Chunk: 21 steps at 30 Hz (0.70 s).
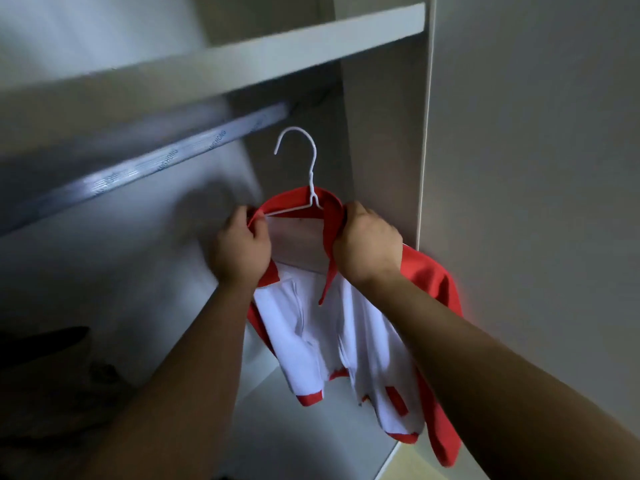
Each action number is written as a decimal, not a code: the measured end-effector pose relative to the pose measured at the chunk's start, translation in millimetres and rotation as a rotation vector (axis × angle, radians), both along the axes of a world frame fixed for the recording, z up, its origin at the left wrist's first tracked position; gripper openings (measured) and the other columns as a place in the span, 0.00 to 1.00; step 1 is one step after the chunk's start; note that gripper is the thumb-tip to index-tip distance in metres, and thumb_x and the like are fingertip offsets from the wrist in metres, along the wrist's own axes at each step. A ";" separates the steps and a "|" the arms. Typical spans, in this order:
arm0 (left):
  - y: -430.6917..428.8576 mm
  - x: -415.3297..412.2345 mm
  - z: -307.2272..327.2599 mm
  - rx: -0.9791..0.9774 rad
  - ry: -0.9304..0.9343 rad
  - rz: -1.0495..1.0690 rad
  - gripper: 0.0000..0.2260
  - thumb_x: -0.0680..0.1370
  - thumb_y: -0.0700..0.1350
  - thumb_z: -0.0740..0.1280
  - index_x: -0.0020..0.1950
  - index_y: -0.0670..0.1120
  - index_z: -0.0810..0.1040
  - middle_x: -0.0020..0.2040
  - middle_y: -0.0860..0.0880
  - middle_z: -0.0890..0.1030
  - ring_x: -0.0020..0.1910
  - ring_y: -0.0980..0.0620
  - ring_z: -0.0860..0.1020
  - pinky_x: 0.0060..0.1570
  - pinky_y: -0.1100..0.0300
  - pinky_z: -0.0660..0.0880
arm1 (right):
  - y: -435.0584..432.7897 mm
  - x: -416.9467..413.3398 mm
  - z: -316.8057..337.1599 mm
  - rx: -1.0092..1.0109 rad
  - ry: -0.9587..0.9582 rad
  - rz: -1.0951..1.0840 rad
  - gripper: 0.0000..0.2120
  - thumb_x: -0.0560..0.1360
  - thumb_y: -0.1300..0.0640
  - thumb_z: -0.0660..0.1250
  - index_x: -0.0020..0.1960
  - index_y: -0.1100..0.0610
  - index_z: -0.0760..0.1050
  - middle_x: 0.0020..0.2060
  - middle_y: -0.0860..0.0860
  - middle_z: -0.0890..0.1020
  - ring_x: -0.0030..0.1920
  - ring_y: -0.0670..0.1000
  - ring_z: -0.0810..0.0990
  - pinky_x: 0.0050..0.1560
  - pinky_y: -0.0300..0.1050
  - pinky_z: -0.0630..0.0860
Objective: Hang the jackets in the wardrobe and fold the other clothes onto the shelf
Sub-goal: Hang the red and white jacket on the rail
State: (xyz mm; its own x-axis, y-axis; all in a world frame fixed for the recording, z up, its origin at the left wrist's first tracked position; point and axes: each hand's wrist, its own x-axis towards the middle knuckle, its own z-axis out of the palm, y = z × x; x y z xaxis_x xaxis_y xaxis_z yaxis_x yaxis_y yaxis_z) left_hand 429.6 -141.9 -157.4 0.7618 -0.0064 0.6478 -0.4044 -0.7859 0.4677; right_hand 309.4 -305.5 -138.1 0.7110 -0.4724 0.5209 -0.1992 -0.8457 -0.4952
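Note:
A red and white jacket hangs on a white wire hanger inside the open wardrobe. My left hand grips the red collar on its left side, and my right hand grips the collar and shoulder on the right. The hanger's hook points up and left, just below and to the right of the metal hanging rail, not touching it. The jacket's white body and red cuffs dangle between my forearms.
A grey shelf runs above the rail. The wardrobe's side panel stands close on the right. A dark shape lies low at the left inside the wardrobe. The wardrobe floor shows below the jacket.

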 end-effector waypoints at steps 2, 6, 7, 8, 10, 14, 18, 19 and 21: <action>-7.4 20.1 -6.6 -0.081 -0.009 0.024 0.14 0.83 0.56 0.58 0.52 0.47 0.77 0.50 0.39 0.83 0.49 0.34 0.80 0.41 0.52 0.67 | 0.7 13.4 -5.5 -0.059 -0.040 -0.015 0.08 0.82 0.52 0.58 0.50 0.55 0.72 0.47 0.55 0.82 0.46 0.61 0.81 0.40 0.48 0.63; -6.9 54.1 -5.9 -0.217 -0.108 -0.037 0.16 0.85 0.50 0.59 0.52 0.40 0.80 0.52 0.34 0.82 0.52 0.33 0.79 0.48 0.48 0.72 | 12.9 33.5 -14.7 -0.238 -0.154 -0.038 0.06 0.76 0.59 0.59 0.52 0.55 0.72 0.49 0.55 0.82 0.47 0.61 0.82 0.39 0.48 0.63; -2.7 57.9 -8.1 -0.244 -0.159 -0.055 0.16 0.84 0.50 0.59 0.52 0.40 0.81 0.52 0.35 0.82 0.52 0.34 0.79 0.46 0.50 0.71 | 16.0 36.7 -16.8 -0.284 -0.194 -0.043 0.06 0.76 0.59 0.60 0.52 0.55 0.72 0.49 0.55 0.82 0.48 0.61 0.82 0.39 0.49 0.62; 3.1 59.7 -12.2 -0.263 -0.208 -0.067 0.16 0.84 0.49 0.60 0.51 0.40 0.81 0.51 0.35 0.83 0.51 0.35 0.79 0.44 0.51 0.69 | 18.4 39.0 -19.3 -0.333 -0.231 -0.046 0.07 0.76 0.60 0.60 0.53 0.56 0.72 0.50 0.55 0.82 0.48 0.62 0.81 0.39 0.49 0.62; 15.1 60.5 -20.7 -0.283 -0.271 -0.099 0.15 0.84 0.48 0.61 0.48 0.40 0.81 0.47 0.36 0.83 0.48 0.36 0.79 0.43 0.52 0.68 | 19.6 41.5 -25.4 -0.421 -0.284 -0.058 0.08 0.76 0.61 0.59 0.54 0.57 0.72 0.50 0.56 0.82 0.49 0.62 0.81 0.39 0.50 0.63; 29.9 58.1 -24.8 -0.401 -0.262 -0.315 0.07 0.79 0.43 0.66 0.44 0.47 0.82 0.35 0.47 0.83 0.33 0.43 0.83 0.37 0.53 0.79 | 16.5 47.2 -30.4 -0.519 -0.385 -0.111 0.09 0.78 0.61 0.57 0.55 0.58 0.72 0.51 0.57 0.81 0.50 0.63 0.81 0.40 0.51 0.64; 38.4 53.2 -11.3 -0.566 -0.162 -0.481 0.13 0.74 0.36 0.65 0.40 0.53 0.81 0.31 0.54 0.81 0.23 0.54 0.79 0.25 0.64 0.71 | 23.1 56.0 -21.2 -0.510 -0.418 -0.135 0.08 0.78 0.62 0.57 0.54 0.58 0.72 0.50 0.58 0.81 0.48 0.63 0.80 0.40 0.51 0.63; 40.1 53.4 -7.6 -0.586 -0.143 -0.500 0.13 0.74 0.35 0.65 0.41 0.54 0.81 0.34 0.53 0.82 0.23 0.55 0.79 0.24 0.65 0.71 | 25.6 59.6 -18.5 -0.509 -0.418 -0.133 0.08 0.78 0.62 0.56 0.54 0.58 0.72 0.50 0.57 0.81 0.48 0.63 0.80 0.40 0.51 0.63; 43.6 53.9 -0.9 -0.627 -0.113 -0.518 0.14 0.74 0.33 0.65 0.44 0.53 0.82 0.39 0.49 0.83 0.24 0.55 0.79 0.23 0.66 0.70 | 30.2 67.0 -12.6 -0.512 -0.414 -0.129 0.08 0.78 0.62 0.56 0.54 0.58 0.73 0.51 0.57 0.81 0.49 0.62 0.80 0.42 0.50 0.62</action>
